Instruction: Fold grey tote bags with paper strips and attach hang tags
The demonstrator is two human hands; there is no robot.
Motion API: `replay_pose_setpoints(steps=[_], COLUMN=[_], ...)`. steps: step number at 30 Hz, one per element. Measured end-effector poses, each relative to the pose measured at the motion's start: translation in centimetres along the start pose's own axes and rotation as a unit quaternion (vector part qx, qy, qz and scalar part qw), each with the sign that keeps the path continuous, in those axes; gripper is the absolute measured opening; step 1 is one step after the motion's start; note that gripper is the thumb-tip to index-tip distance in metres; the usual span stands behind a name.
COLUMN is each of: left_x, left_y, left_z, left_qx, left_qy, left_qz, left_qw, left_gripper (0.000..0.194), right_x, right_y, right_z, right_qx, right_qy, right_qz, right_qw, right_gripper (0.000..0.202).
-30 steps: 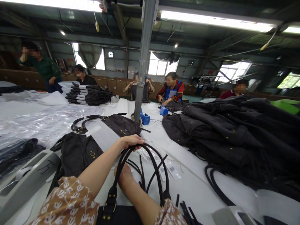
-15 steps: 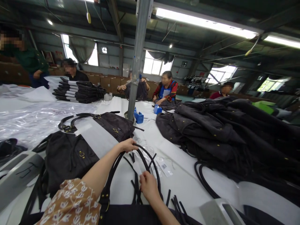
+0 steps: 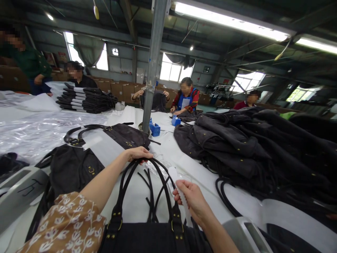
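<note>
A black handbag (image 3: pixel 142 239) stands upright at the bottom of the view, its gold rivets and rings showing at the handle bases. Both of its looped handles (image 3: pixel 163 182) rise to my left hand (image 3: pixel 139 154), whose fingers are closed around them at the top. To the right of the handles, my right hand (image 3: pixel 193 200) pinches a thin white strip (image 3: pixel 173 173), which sticks out above and below the fingers. The strip's material is unclear. Behind the handles, several loose black straps (image 3: pixel 151 191) lie on the white table covering.
Another dark bag (image 3: pixel 75 168) with a white band lies left. A heap of dark bags (image 3: pixel 244 140) fills the right. A metal post (image 3: pixel 152 70) rises near blue tape dispensers (image 3: pixel 154 129). Grey tape dispensers (image 3: pixel 242 233) flank me. Several co-workers sit or stand beyond.
My left hand has risen slightly and now has both handles drawn together. My right hand has moved right, out from between the handles, with the white strip now plainly visible in its fingers.
</note>
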State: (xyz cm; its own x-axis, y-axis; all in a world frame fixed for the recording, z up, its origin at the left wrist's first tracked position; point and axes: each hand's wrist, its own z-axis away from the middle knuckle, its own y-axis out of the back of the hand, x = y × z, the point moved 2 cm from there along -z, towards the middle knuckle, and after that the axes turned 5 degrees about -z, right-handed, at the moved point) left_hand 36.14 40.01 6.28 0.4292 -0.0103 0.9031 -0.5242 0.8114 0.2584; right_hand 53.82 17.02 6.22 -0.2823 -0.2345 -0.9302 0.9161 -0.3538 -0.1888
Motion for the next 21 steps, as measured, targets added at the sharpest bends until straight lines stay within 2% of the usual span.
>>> replay_pose_setpoints(steps=[3,6,10,13,17,21], left_x=[0.3,0.4,0.3,0.2,0.2,0.4], left_y=[-0.1,-0.3,-0.8,-1.1,-1.6,-2.1], left_z=[0.2,0.4,0.4,-0.1,-1.0,-1.2], left_qx=[-0.009,0.002,0.026,0.071,0.154,0.16], left_qy=[-0.015,-0.027,-0.034,-0.027,-0.002,0.005], left_qz=[0.002,-0.001,-0.006,-0.017,-0.037,-0.05], left_qw=[1.0,1.0,0.999,0.997,0.987,0.986], left_gripper=[0.051,0.05,0.05,0.051,0.038,0.023], right_x=[3.0,5.1,4.5,3.7,3.7,4.1], right_y=[-3.8,-8.4,-12.7,-13.7,-13.1,-12.2], right_z=[-0.7,-3.7,-9.1,-11.4,-12.3,-11.8], right_qx=[-0.059,-0.042,-0.006,0.003,0.001,0.0], right_qy=[-0.099,-0.158,-0.104,-0.043,0.01,0.036], right_qz=[-0.026,-0.143,-0.233,-0.263,-0.256,-0.207], right_qw=[0.993,0.976,0.967,0.964,0.967,0.978], right_gripper=[0.019,0.003,0.007,0.011,0.015,0.017])
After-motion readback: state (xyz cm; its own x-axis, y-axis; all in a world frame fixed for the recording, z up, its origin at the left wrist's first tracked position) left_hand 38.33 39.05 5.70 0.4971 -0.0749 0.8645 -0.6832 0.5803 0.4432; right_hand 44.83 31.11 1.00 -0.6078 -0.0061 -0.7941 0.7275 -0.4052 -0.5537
